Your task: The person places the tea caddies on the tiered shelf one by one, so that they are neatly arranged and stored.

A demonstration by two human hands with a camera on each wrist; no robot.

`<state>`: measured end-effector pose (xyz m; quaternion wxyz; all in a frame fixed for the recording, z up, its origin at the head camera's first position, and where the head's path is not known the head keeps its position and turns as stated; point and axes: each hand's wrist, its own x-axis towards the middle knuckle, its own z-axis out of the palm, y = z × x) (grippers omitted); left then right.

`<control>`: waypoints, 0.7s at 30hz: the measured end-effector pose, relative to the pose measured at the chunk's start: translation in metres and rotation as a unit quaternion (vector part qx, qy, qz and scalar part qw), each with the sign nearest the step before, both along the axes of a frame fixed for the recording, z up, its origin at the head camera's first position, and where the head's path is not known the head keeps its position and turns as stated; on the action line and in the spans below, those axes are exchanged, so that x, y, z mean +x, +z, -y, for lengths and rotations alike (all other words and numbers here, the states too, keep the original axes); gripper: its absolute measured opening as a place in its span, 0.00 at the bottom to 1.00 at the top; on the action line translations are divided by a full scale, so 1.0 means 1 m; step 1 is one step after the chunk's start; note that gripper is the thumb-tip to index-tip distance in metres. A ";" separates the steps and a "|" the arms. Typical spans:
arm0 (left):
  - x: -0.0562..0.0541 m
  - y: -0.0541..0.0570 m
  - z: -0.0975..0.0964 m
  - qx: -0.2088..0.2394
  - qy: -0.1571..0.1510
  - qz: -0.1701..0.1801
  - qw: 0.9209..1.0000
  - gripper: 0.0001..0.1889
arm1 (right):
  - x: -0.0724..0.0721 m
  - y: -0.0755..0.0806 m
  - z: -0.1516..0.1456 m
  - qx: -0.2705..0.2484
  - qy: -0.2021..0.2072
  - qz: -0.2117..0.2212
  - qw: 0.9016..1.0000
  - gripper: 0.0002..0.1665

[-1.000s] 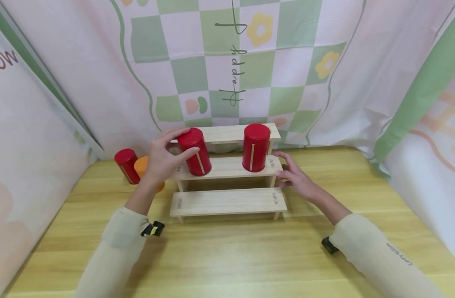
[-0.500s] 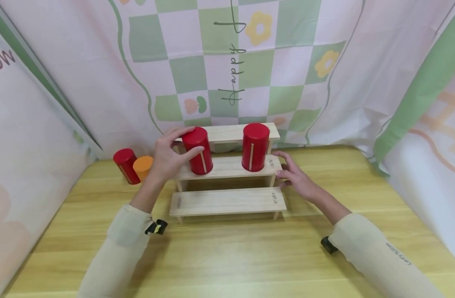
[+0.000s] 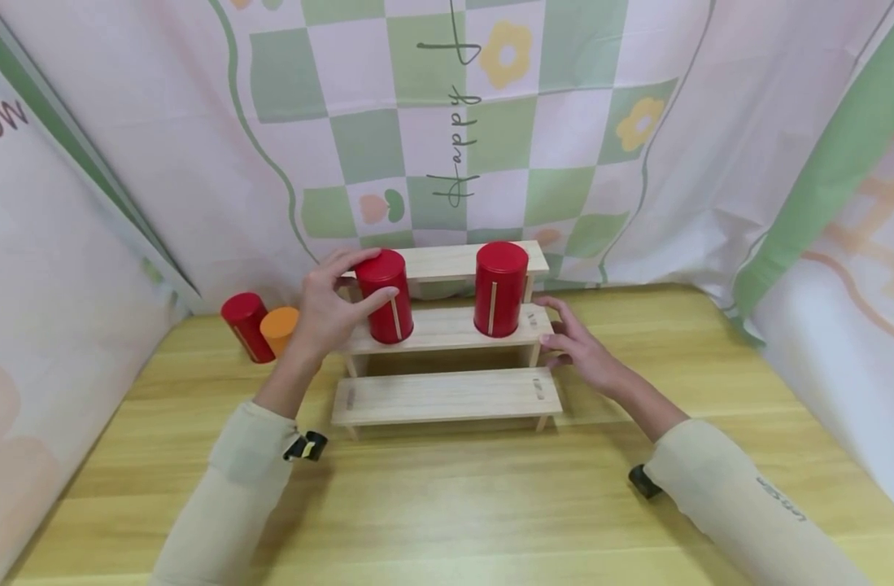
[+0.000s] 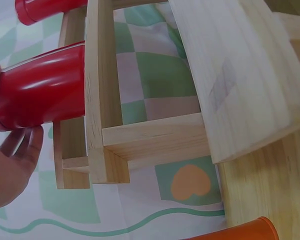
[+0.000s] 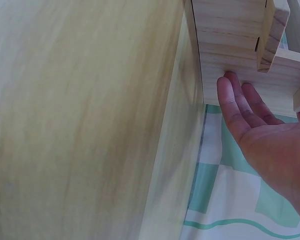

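My left hand (image 3: 328, 303) holds a red cylindrical canister (image 3: 385, 308) near its top, thumb on the front and fingers along the far left side. The canister stands upright at the left of the middle step of a wooden three-tier shelf (image 3: 447, 399); in the left wrist view the red canister (image 4: 45, 87) meets the step's board. A second red canister (image 3: 501, 293) stands towards the right end of that same step. My right hand (image 3: 582, 350) is at the shelf's right end. In the right wrist view, the right hand's extended fingers (image 5: 232, 102) rest against the wooden side panel (image 5: 225, 60).
On the table (image 3: 447, 505), left of the shelf, another red canister (image 3: 247, 327) stands beside an orange canister (image 3: 278, 327), partly hidden by my left forearm. A patterned curtain (image 3: 432, 122) hangs close behind the shelf.
My left hand and its red canister shifted a little to the right, then very slightly back left. The right hand keeps its place at the shelf's end.
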<state>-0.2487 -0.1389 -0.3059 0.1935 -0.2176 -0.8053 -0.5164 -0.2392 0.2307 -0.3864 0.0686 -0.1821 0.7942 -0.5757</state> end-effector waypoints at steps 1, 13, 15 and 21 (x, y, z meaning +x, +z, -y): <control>0.000 0.000 0.000 0.001 -0.001 -0.001 1.000 0.28 | 0.001 0.000 0.000 -0.001 0.000 0.001 1.000 0.37; 0.001 -0.002 -0.002 0.006 -0.012 0.002 1.000 0.28 | 0.001 0.000 0.000 -0.001 0.002 -0.002 1.000 0.36; 0.000 -0.002 -0.002 0.002 -0.011 0.002 1.000 0.28 | 0.001 0.000 0.000 0.000 0.001 -0.003 1.000 0.36; -0.001 -0.002 0.000 0.000 -0.013 0.000 1.000 0.28 | -0.001 -0.001 -0.001 0.004 0.001 0.000 1.000 0.36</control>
